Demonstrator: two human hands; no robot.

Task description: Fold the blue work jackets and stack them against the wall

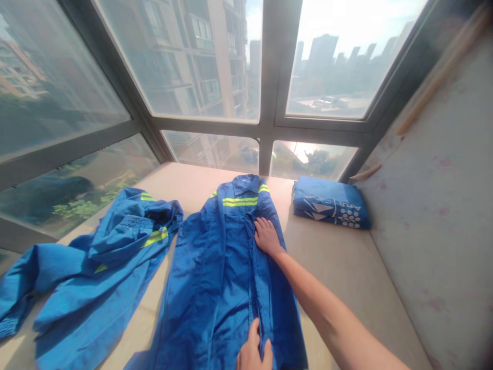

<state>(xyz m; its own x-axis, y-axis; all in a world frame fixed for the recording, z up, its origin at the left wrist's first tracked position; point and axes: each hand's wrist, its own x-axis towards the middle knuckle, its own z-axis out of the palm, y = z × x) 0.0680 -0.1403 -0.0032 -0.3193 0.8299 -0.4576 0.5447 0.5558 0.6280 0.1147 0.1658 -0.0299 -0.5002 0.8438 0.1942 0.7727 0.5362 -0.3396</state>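
A blue work coverall with a collar and yellow-green reflective stripes lies face up in front of me, its sleeves laid down along the front. My right hand rests on its chest near the right-hand sleeve, palm down with fingers stretched out. Lower down, at the bottom edge of the view, my left hand touches the cloth beside that same sleeve. Its thumb and forefinger are apart, with a fold of fabric between them; its other fingers are mostly hidden.
Left of the coverall lies a second, crumpled blue garment with matching stripes. A folded blue bag-like bundle with white print sits at the back right. Framed windows enclose the pale surface; a patterned wall borders its right.
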